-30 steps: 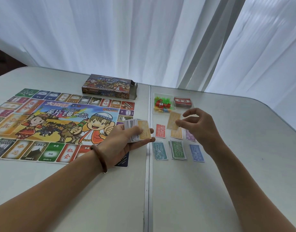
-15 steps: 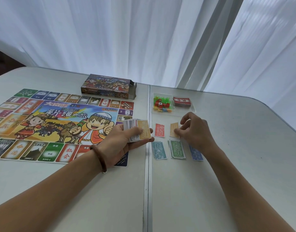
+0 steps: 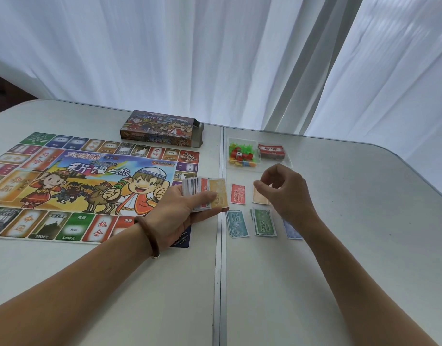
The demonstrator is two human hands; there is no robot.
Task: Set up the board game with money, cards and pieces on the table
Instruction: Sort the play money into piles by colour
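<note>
My left hand (image 3: 175,213) grips a fanned stack of paper money (image 3: 210,193), an orange note on top, at the right edge of the colourful game board (image 3: 77,186). Just right of it my right hand (image 3: 287,193) hovers with loosely curled fingers and holds nothing, above the orange notes (image 3: 259,197). Sorted money lies on the table: a red note (image 3: 237,194), a teal pile (image 3: 237,224), a green pile (image 3: 264,222) and a blue pile (image 3: 291,229) partly hidden by my right wrist.
The game box (image 3: 162,128) lies open-ended behind the board. A clear bag of coloured pieces (image 3: 242,156) and a red card deck (image 3: 271,151) sit beyond the money. A seam (image 3: 220,283) divides the white table; curtains hang behind.
My right hand carried an orange note down onto the orange pile, let it go, and has now lifted off empty. The left hand kept still with its stack.
</note>
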